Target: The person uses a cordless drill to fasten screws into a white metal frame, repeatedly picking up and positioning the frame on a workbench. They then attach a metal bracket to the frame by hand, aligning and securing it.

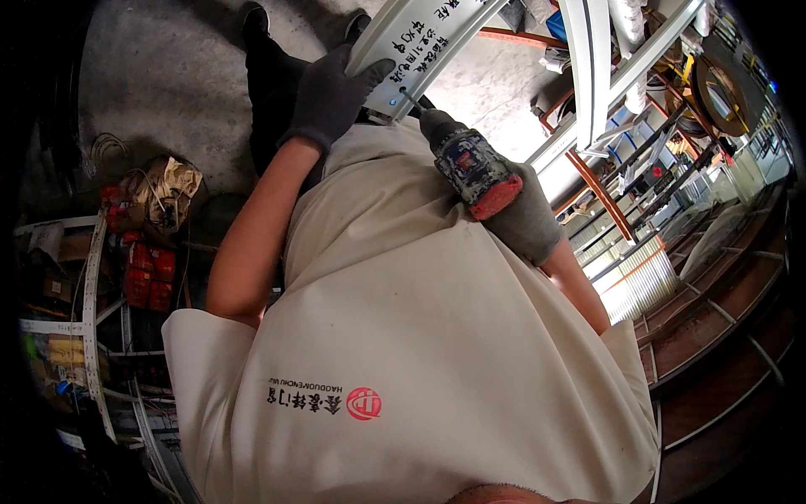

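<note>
Clasping the left edge of a white profile point(430, 49) near its lower end, the gloved left hand point(330, 97) appears in the head view with a finger laid across the profile's face. The gloved right hand point(529, 220) is closed around a black-and-red drill point(474, 164), its handle hidden behind the tool's body. From that grip the drill slants up and leftward, its bit point(410, 98) reaching the profile's face near the lower end, between the left fingertips and the right edge. Whether the bit has entered the face, I cannot tell. A small blue spot point(393, 102) shows just beside the tip. The profile's lower end sits close against the person's pale shirt point(403, 319).
</note>
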### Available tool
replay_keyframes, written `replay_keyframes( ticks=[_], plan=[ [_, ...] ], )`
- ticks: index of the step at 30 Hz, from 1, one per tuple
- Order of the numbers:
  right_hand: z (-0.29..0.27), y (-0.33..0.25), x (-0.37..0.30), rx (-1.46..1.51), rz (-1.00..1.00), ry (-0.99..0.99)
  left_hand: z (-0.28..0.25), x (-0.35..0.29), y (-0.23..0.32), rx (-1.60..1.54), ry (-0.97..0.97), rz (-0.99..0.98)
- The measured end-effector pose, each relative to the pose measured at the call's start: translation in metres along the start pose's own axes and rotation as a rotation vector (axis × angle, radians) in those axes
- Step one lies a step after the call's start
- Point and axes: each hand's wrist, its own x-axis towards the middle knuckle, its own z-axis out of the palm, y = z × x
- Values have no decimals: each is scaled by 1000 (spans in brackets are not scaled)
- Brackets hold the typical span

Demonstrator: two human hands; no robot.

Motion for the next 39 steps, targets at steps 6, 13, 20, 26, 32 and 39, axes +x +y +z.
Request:
replay_keyframes(
  ticks=[6, 13, 20, 26, 32, 39],
  plan=[
    [5, 6, 2, -113, -68, 52, -2, -1, 3, -8, -1, 1],
    [7, -2, -3, -79, -112, 139, -1, -1, -1, 6, -6, 16],
    [10, -7, -9, -146, -81, 194, -1, 0, 0, 5, -10, 17],
    [11, -6, -7, -236, -94, 199, -1, 0, -2, 10, -2, 10],
    [14, -5, -4, -340, -92, 195, 1, 1, -11, 15, 6, 15],
    [13, -7, -5, -346, -71, 179, -2, -2, 0, -37, -4, 1]
  ],
)
